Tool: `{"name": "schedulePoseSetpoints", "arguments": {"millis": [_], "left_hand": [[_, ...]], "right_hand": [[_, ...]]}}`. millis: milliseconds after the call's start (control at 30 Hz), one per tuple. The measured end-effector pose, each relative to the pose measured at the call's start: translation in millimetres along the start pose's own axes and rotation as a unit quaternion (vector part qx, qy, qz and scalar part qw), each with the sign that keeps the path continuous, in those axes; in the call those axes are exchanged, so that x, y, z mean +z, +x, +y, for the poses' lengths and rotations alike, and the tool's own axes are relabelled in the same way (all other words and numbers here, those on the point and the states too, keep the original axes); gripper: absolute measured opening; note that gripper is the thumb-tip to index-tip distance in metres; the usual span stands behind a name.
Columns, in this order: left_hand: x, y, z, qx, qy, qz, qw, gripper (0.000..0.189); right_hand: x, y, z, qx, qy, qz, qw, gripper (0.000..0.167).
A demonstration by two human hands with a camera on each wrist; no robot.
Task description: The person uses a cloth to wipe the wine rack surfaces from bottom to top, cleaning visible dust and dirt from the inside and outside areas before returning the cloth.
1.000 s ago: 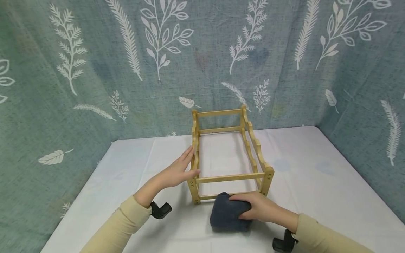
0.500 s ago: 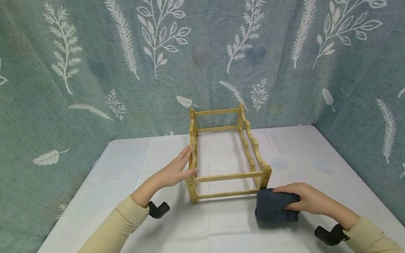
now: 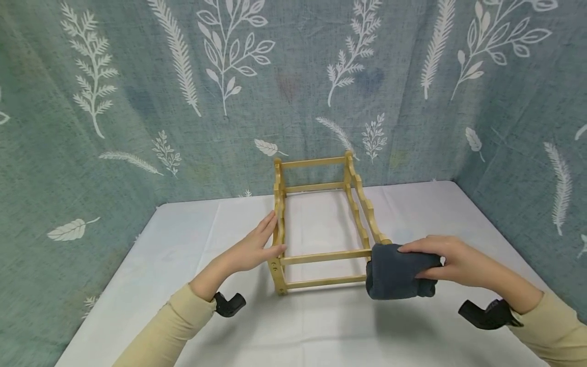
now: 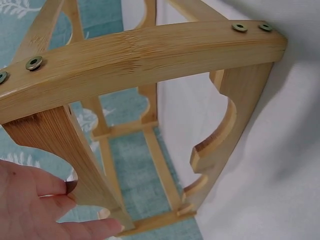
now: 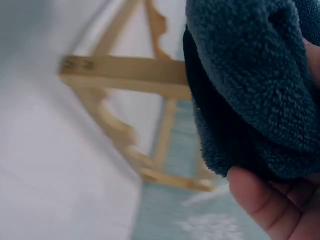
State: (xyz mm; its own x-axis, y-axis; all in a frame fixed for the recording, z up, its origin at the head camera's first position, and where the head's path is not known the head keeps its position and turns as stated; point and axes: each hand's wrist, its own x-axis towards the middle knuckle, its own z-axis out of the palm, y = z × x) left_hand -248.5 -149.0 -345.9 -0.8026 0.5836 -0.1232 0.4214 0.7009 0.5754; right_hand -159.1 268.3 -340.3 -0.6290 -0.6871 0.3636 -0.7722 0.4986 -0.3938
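Note:
A dark blue folded towel (image 3: 399, 272) hangs from my right hand (image 3: 454, 260), which pinches it between thumb and fingers at its right side. The towel is in front of the near right leg of a light wooden rack (image 3: 325, 258) and hides it; its shadow lies below on the table. In the right wrist view the terry towel (image 5: 250, 95) fills the upper right, with the thumb below it. My left hand (image 3: 254, 250) rests on the rack's left side, fingers extended and thumb across the top. The left wrist view shows its fingers (image 4: 45, 180) against a scalloped side piece (image 4: 75, 155).
A white cloth (image 3: 197, 306) covers the table. Behind and at both sides hangs a green-blue curtain (image 3: 238, 122) with white leaf prints. The rack has notched long sides and crossbars at both ends.
My right hand has carried the towel rightward from the middle of the rack's near end, then raised it off the table beside the near right leg. The left hand has stayed on the rack.

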Motion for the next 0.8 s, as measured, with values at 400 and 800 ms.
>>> {"name": "schedulePoseSetpoints", "arguments": {"millis": [400,800], "left_hand": [[-0.6,-1.8,1.6,0.004,0.012,0.000,0.9999,0.086],[-7.4,-4.2,-3.3,-0.006,0.040,-0.004,0.9992,0.083]], "right_hand": [[58,-6.0,19,0.149,0.031,-0.134,0.9792,0.044],[-5,13.9,-9,-0.031,-0.017,0.020,0.9992,0.059]]}}
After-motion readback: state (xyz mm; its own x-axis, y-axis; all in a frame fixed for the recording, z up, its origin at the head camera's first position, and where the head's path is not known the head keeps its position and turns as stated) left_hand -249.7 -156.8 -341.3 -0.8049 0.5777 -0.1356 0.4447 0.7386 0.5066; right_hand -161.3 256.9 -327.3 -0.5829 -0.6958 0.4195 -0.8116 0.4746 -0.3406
